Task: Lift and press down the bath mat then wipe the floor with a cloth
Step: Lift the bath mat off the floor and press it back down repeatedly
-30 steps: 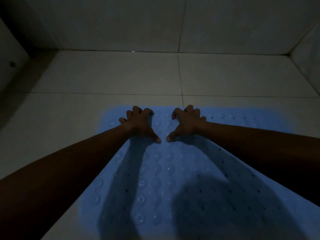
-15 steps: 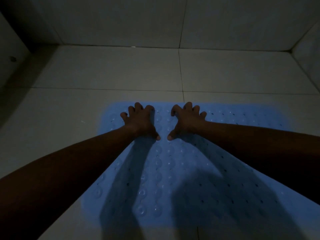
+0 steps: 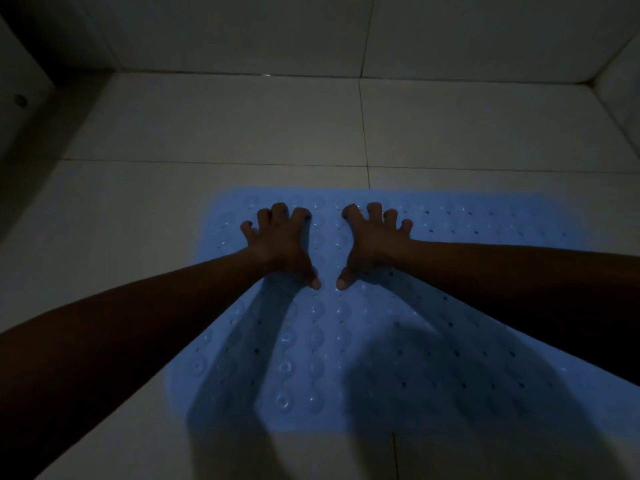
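A light blue bath mat [image 3: 450, 306] with rows of suction cups and small holes lies flat on the pale tiled floor [image 3: 242, 126]. My left hand [image 3: 282, 242] and my right hand [image 3: 372, 240] press down side by side on the mat's far part, fingers spread and arched, thumbs pointing toward each other. Both forearms reach out over the mat and cast dark shadows on it. No cloth is in view.
Tiled walls [image 3: 485, 32] close the space at the back and on both sides, meeting in a corner at the far right. A small round fitting [image 3: 20, 100] sits on the left wall. The light is dim.
Both hands stay pressed on the same spot of the mat, fingers spread slightly wider. The view has shifted so that more of the mat's near edge shows.
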Motion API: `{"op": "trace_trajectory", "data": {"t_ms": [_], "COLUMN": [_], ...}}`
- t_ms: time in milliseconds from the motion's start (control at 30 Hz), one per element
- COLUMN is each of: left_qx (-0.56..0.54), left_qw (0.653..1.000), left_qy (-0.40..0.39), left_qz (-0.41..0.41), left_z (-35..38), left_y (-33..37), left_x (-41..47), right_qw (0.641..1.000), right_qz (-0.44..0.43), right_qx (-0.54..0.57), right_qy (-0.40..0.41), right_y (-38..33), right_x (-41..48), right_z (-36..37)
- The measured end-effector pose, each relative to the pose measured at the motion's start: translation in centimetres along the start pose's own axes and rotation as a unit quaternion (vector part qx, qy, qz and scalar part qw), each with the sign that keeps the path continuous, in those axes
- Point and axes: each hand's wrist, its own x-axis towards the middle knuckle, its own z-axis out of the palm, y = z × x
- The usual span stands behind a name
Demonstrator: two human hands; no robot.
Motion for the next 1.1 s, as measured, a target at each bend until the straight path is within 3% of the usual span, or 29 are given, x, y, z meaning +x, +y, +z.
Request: {"op": "trace_trajectory", "data": {"t_ms": [300,467,967,1100], "left_qx": [0.003,0.028,0.030,0.038], "left_qw": [1.000,0.998,0.998,0.996], "left_qy": [-0.002,-0.058,0.013,-0.041], "left_qz": [-0.001,0.023,0.047,0.070], "left_z": [-0.4,0.8,1.2,1.5], "left_y": [0.2,-0.2,0.2,-0.3], "left_x": [-1.9,-2.9,-4.3,-5.5], "right_qw": [1.000,0.999,1.000,0.998], "right_qz": [-0.001,-0.013,0.001,-0.009], "right_qx": [-0.021,-0.009,-0.012,-0.033], "right_qy": [0.013,-0.052,-0.021,-0.049], "right_y": [-0.1,0.4,-0.7,-0.6], "right_x": [-2.0,-3.3,-4.1,-5.3], "right_z": [0.3,1.3,1.4,1.7]}}
